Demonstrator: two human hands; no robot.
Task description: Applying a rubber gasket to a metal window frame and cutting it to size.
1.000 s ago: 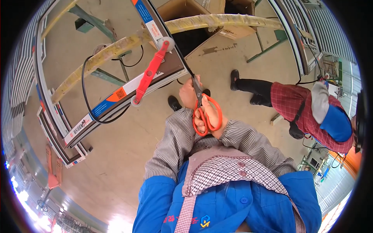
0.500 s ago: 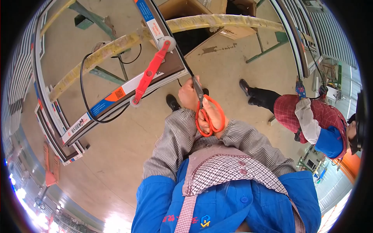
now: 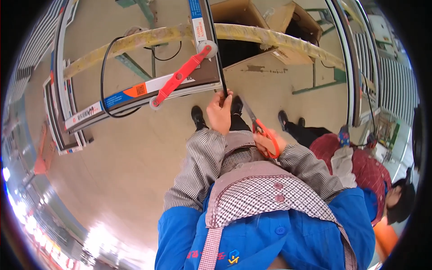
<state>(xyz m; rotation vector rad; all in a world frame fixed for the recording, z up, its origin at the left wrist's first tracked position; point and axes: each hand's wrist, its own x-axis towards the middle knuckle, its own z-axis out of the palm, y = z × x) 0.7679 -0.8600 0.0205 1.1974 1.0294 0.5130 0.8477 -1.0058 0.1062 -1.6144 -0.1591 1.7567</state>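
Observation:
My left hand point(image 3: 219, 116) is closed at the near corner of a window frame point(image 3: 173, 88), pinching the end of a black rubber strip point(image 3: 222, 74) that runs along the frame's right edge. To its right and a little nearer, my right hand point(image 3: 272, 142) holds scissors point(image 3: 265, 133) with red handles. Their blades point up and left, apart from the strip. A red tool with a pale wheel at each end, a seal roller point(image 3: 180, 75), lies across the frame's corner. A black loop point(image 3: 102, 81) of strip or cord hangs over the frame's near bar.
A yellow padded bar point(image 3: 168, 32) crosses beneath the frame. Cardboard boxes point(image 3: 292, 53) stand on the floor beyond it. More frames point(image 3: 355, 67) rise at the right, where a co-worker point(image 3: 360, 166) in a red checked apron stands. Stacked frames point(image 3: 63, 117) are at the left.
The scissors have moved away from the strip's end, right and toward my body, with my right hand. My left hand stays at the frame's corner. My view has shifted slightly.

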